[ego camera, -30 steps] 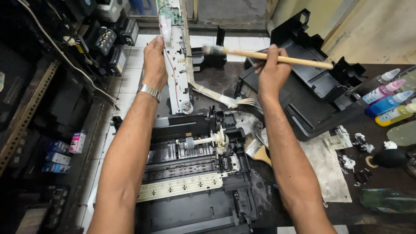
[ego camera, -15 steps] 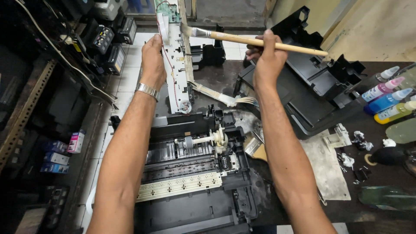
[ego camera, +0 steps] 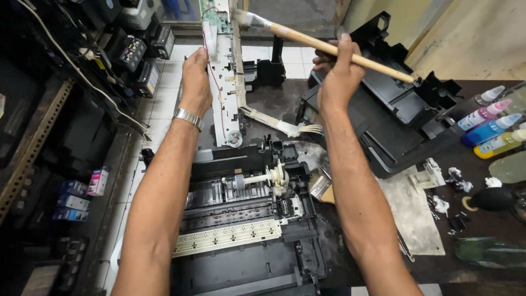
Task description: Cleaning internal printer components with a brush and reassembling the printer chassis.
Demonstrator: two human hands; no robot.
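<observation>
The top of the long white printer frame point(ego camera: 226, 77) is running out of view, and the brush point(ego camera: 329, 48) bristles beside it are blurring. The left hand point(ego camera: 195, 77) is clamping around the frame, holding it upright. The right hand point(ego camera: 339, 74) is gripping the brush's pale wooden handle. Below both hands, an opened black printer point(ego camera: 246, 219) is sitting on the dark, stained bench point(ego camera: 482, 225); ink bottles point(ego camera: 490, 129) are lying right of the right hand.

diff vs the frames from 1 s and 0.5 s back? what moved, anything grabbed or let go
The right hand swung the wooden-handled brush left and up: its bristles went from the black part beside the long white printer assembly to the assembly's top end. Nothing grabbed or released. The left hand still holds the assembly upright; the opened printer and ink bottles lie as before.
</observation>
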